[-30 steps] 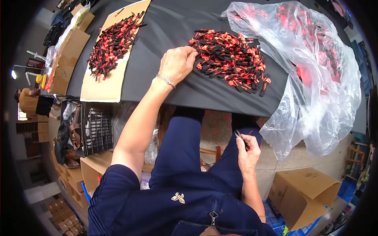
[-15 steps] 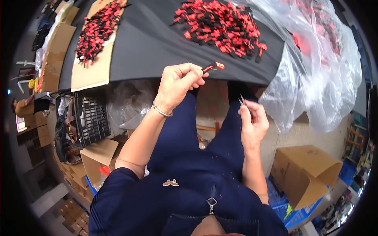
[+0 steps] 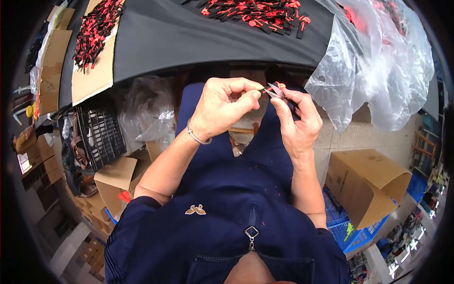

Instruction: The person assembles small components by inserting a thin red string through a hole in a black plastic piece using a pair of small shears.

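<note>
Black strip point(image 3: 266, 88) points right from left fingers point(image 3: 254, 96), long axis crosswise.

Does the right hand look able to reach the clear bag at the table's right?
Probably yes: nothing visible stands between the right hand and the clear bag, though the hand is busy holding snips.

On table point(image 3: 198, 40): cardboard sheet point(image 3: 97, 78) left | pile point(image 3: 260, 12) middle | bag point(image 3: 343, 71) right | beside person point(image 3: 222, 232): crate point(image 3: 100, 139) left, carton point(image 3: 362, 184) right
</note>
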A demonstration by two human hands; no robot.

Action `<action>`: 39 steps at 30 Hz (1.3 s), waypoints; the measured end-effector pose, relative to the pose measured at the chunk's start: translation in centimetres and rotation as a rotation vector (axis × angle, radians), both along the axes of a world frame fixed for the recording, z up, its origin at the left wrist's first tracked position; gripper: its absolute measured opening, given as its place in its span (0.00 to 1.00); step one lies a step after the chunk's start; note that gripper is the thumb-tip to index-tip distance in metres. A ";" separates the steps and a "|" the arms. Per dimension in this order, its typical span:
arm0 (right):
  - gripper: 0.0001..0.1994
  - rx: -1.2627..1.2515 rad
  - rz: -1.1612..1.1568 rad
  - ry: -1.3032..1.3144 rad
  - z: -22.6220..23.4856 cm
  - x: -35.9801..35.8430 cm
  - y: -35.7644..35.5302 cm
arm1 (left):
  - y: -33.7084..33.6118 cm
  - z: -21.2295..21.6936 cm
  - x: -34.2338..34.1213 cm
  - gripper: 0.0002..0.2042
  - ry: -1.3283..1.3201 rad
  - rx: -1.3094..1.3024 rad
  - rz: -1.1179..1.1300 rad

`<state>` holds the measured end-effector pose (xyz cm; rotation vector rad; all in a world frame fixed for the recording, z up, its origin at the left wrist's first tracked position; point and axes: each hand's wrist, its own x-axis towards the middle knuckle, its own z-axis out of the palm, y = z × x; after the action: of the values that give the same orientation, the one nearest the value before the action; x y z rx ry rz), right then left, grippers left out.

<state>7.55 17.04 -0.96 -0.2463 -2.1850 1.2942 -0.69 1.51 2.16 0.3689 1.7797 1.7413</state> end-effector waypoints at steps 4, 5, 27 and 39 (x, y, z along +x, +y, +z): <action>0.11 0.101 0.003 0.002 0.4 0.0 0.3 | 0.4 0.0 -0.1 0.08 -0.041 -0.008 0.008; 0.10 0.102 0.023 -0.004 0.3 0.0 0.5 | 0.4 -0.1 -0.2 0.08 -0.045 -0.010 0.006; 0.09 -0.733 0.130 -0.258 -1.6 -0.1 -0.6 | 0.6 -3.1 3.3 0.06 0.039 -0.147 0.123; 0.13 -0.289 -0.018 -0.284 -1.5 2.4 -0.3 | 0.4 -4.0 3.1 0.06 -0.558 0.159 0.178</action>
<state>9.91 16.73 -2.47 -0.5943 -2.2089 1.6487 2.38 1.94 -1.84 -0.2083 1.3060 1.8797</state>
